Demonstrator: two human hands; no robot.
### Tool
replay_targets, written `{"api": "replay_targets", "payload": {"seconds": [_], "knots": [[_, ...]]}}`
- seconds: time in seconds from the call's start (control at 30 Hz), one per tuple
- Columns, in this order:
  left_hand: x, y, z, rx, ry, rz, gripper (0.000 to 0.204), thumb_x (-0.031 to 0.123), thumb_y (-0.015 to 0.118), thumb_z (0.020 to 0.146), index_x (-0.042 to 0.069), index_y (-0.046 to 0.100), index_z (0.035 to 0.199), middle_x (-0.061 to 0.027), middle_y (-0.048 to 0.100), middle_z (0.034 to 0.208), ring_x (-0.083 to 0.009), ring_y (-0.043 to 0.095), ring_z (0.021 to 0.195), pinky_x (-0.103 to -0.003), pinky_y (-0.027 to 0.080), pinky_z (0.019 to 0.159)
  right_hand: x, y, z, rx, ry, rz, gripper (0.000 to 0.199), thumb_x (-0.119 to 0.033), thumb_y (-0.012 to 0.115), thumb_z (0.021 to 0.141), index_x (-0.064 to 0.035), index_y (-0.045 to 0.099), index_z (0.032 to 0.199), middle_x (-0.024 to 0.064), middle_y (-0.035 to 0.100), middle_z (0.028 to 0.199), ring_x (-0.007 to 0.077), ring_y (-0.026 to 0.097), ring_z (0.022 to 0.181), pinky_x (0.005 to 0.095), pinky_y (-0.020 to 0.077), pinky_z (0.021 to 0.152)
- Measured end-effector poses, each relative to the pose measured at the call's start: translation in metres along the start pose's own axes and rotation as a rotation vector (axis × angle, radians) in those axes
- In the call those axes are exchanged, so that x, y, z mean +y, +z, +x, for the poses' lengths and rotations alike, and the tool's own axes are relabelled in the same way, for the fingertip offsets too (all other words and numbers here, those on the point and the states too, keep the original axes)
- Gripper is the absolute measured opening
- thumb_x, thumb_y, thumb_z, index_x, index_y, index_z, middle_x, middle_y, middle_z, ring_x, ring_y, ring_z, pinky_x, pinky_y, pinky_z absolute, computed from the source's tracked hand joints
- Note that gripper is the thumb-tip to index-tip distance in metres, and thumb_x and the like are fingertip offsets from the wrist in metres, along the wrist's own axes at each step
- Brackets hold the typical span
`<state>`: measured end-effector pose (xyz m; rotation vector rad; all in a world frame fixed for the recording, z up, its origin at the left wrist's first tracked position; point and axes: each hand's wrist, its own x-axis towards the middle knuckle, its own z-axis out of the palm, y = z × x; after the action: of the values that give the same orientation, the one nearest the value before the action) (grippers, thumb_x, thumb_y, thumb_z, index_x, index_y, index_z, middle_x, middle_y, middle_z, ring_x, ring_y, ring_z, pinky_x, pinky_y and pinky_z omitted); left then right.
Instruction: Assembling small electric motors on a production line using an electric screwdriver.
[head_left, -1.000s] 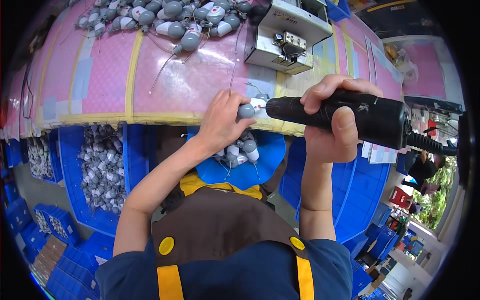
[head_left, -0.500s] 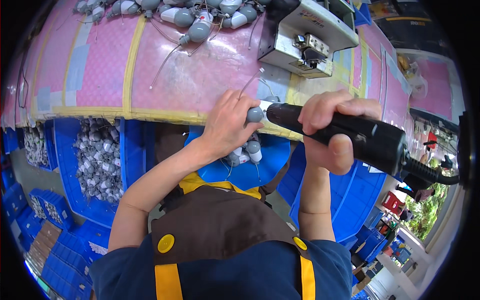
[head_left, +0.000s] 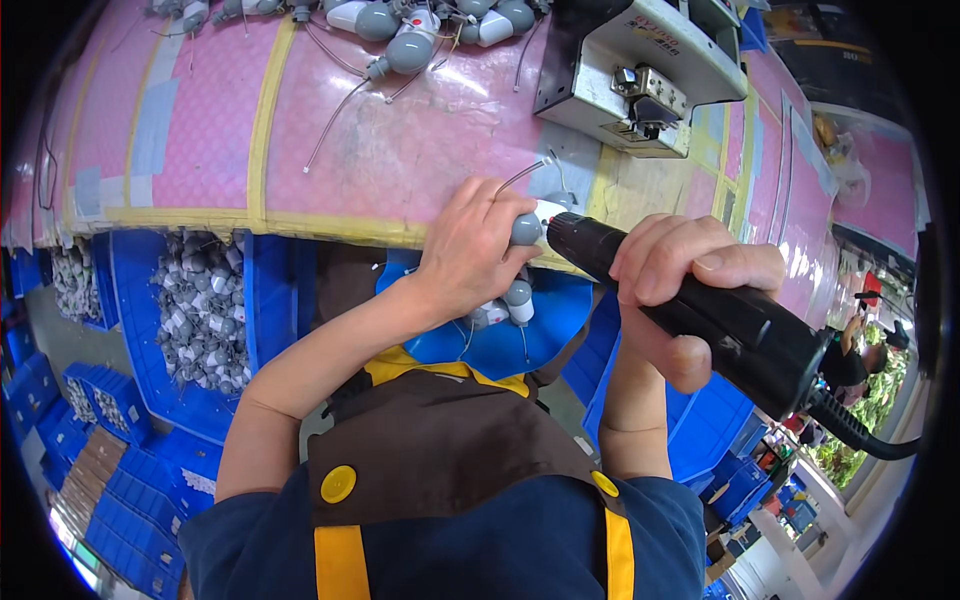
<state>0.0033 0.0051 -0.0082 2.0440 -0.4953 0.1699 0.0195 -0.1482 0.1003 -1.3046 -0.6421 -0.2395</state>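
My left hand (head_left: 468, 245) grips a grey-and-white bulb-shaped part (head_left: 525, 229) by its grey round end, at the table's front edge. A thin wire lead with a small white connector rises from beside my fingers. My right hand (head_left: 680, 265) is wrapped round a black corded electric screwdriver (head_left: 755, 345). Its nose points left, right up at the white section of the bulb-shaped part; the bit's tip cannot be made out. Below my left hand, more such parts (head_left: 518, 300) lie in a blue basin (head_left: 545, 335) at my lap.
Many similar parts (head_left: 410, 48) with loose wires are heaped at the table's far side. A metal box-like device (head_left: 640, 80) stands right of them. Blue bins (head_left: 180, 405) full of parts sit at lower left. The screwdriver's cable (head_left: 850, 430) runs off right.
The screwdriver's body has tilted, its rear end moving down and its nose slightly right. The held part and both hands have shifted slightly right in view, along with the table.
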Motion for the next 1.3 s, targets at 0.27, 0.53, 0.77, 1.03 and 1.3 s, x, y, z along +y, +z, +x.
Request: {"api": "replay_targets", "payload": {"seconds": [0.27, 0.53, 0.77, 1.03, 1.3], "knots": [[0.014, -0.016, -0.002, -0.190, -0.009, 0.044, 0.042, 0.011, 0.075, 0.063, 0.002, 0.055, 0.099, -0.0135, 0.052, 0.095, -0.0322, 0.049, 0.095, -0.039, 0.041, 0.082, -0.012, 0.007, -0.015, 0.114, 0.028, 0.053, 0.043, -0.017, 0.074, 0.074, -0.0019, 0.044, 0.101, 0.0155, 0.057, 0.077, 0.0182, 0.056, 0.062, 0.0284, 0.0488, 0.057], [-0.004, -0.094, 0.038, 0.123, -0.035, 0.039, 0.031, 0.016, 0.069, 0.075, 0.002, 0.057, 0.100, -0.0134, 0.055, 0.099, -0.0282, 0.054, 0.093, -0.037, 0.042, 0.083, -0.033, -0.031, 0.050, 0.312, -0.155, -0.040, 0.031, -0.024, 0.052, 0.084, 0.0002, 0.051, 0.104, 0.0151, 0.057, 0.087, 0.0198, 0.050, 0.066, 0.0340, 0.0418, 0.065], [-0.057, -0.091, 0.055, 0.286, 0.044, 0.486, 0.024, 0.014, 0.067, 0.075, 0.000, 0.060, 0.093, -0.0147, 0.057, 0.089, -0.0320, 0.052, 0.083, -0.041, 0.040, 0.074, -0.013, -0.009, 0.103, 0.582, -0.107, -0.288, 0.019, -0.014, 0.067, 0.076, 0.0012, 0.057, 0.082, 0.0072, 0.057, 0.068, 0.0118, 0.053, 0.055, 0.0226, 0.0411, 0.053], [-0.007, -0.046, 0.001, 0.021, 0.136, 0.273, 0.019, 0.008, 0.066, 0.072, 0.004, 0.057, 0.088, -0.0107, 0.054, 0.081, -0.0295, 0.053, 0.078, -0.039, 0.040, 0.069, -0.022, -0.014, 0.061, 0.395, -0.120, -0.179, 0.011, -0.003, 0.060, 0.078, 0.0049, 0.060, 0.085, 0.0124, 0.062, 0.070, 0.0161, 0.060, 0.060, 0.0268, 0.0487, 0.057], [0.006, -0.022, -0.003, -0.055, 0.216, 0.195, 0.022, 0.006, 0.066, 0.070, 0.005, 0.056, 0.089, -0.0086, 0.053, 0.085, -0.0275, 0.053, 0.078, -0.037, 0.041, 0.068, -0.023, 0.005, 0.012, 0.257, -0.085, -0.118, 0.034, -0.017, 0.058, 0.080, 0.0011, 0.045, 0.105, 0.0201, 0.056, 0.082, 0.0204, 0.053, 0.059, 0.0323, 0.0496, 0.057]]}}
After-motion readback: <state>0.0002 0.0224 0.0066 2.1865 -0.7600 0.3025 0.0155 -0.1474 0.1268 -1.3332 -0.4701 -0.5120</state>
